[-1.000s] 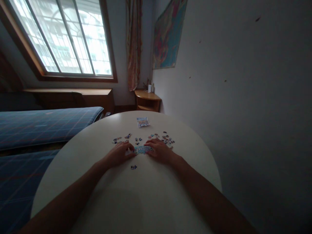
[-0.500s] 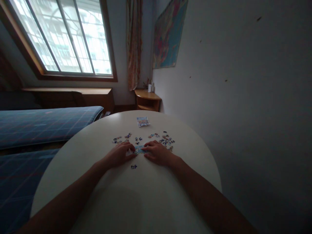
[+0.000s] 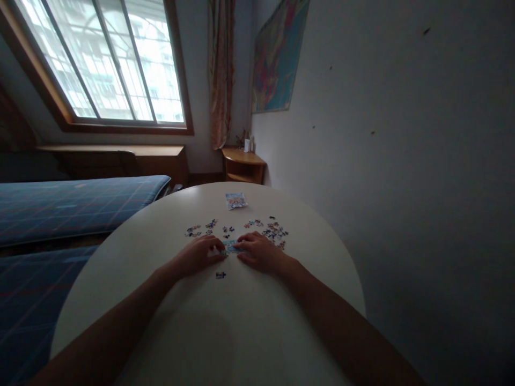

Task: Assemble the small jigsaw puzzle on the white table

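Observation:
A small light-blue section of joined jigsaw puzzle (image 3: 230,245) lies flat on the round white table (image 3: 193,338). My left hand (image 3: 201,252) is curled at its left edge, thumb and fingertips gripping that side. From the right, my right hand (image 3: 259,251) holds the other side, its fingers resting on top of the section and its thumb near the lower edge. The hands cover both ends of the section. Closer to me sits a small joined puzzle piece cluster (image 3: 221,275), apart from both hands.
Beyond the hands lie loose puzzle pieces: a dense pile (image 3: 275,231) at right, a small group (image 3: 228,230) in the middle, another group (image 3: 193,231) at left. A printed packet (image 3: 236,200) is farther back. A plaid mattress (image 3: 80,206) stands left, a wall (image 3: 402,187) right.
My left hand has shifted very slightly to the right, and my right hand very slightly to the left. The puzzle section and the loose pieces look unmoved.

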`<control>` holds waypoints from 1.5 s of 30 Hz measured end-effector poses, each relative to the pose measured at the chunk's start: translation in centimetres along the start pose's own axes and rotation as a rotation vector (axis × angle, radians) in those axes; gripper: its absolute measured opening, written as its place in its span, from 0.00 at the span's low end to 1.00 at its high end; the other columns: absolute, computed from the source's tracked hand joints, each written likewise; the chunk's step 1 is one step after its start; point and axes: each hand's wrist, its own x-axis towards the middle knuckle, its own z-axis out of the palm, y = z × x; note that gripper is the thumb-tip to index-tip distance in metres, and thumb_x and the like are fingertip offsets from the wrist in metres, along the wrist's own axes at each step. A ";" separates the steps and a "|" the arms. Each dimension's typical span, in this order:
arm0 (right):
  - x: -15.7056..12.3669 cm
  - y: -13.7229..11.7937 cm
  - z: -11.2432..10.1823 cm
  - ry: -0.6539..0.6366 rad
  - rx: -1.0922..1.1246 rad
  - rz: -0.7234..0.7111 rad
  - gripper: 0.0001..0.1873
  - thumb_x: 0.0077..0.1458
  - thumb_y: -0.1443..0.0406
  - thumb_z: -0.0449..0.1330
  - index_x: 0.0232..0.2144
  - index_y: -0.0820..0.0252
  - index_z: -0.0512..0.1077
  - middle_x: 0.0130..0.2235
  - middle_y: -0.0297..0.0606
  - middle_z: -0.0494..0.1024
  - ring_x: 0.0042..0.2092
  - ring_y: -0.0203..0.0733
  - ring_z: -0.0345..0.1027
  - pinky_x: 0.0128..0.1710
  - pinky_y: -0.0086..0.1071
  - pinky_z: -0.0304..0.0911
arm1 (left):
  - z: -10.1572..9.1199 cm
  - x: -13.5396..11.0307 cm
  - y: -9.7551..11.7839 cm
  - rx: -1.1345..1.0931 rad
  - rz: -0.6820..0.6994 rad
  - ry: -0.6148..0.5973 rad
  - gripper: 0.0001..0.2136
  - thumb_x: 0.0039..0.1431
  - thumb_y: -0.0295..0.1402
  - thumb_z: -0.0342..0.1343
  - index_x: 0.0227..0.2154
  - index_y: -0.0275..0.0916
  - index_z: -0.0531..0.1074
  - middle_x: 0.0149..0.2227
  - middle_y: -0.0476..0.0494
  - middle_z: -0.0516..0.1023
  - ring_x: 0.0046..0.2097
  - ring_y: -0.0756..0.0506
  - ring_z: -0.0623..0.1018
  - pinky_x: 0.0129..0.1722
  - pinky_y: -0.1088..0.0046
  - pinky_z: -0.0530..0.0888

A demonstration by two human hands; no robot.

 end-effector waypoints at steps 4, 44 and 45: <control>0.0 0.0 0.1 -0.001 -0.006 0.009 0.19 0.61 0.59 0.59 0.53 0.55 0.74 0.53 0.43 0.75 0.54 0.47 0.65 0.58 0.42 0.59 | 0.2 0.2 -0.2 -0.028 -0.053 0.000 0.11 0.56 0.42 0.59 0.38 0.43 0.76 0.37 0.46 0.78 0.40 0.43 0.76 0.43 0.67 0.69; 0.1 -0.2 -0.2 -0.022 -0.027 0.009 0.18 0.61 0.59 0.58 0.52 0.54 0.75 0.52 0.44 0.75 0.54 0.48 0.65 0.57 0.44 0.59 | 0.1 0.3 0.7 0.090 0.077 0.034 0.09 0.61 0.41 0.57 0.36 0.47 0.80 0.39 0.47 0.81 0.38 0.46 0.78 0.41 0.72 0.72; 0.1 -0.2 -0.2 -0.020 -0.025 0.008 0.18 0.61 0.59 0.58 0.52 0.54 0.75 0.52 0.44 0.75 0.54 0.47 0.65 0.57 0.44 0.59 | 0.1 0.3 0.4 0.073 0.077 0.046 0.10 0.61 0.42 0.56 0.36 0.46 0.80 0.39 0.47 0.81 0.38 0.46 0.78 0.41 0.71 0.72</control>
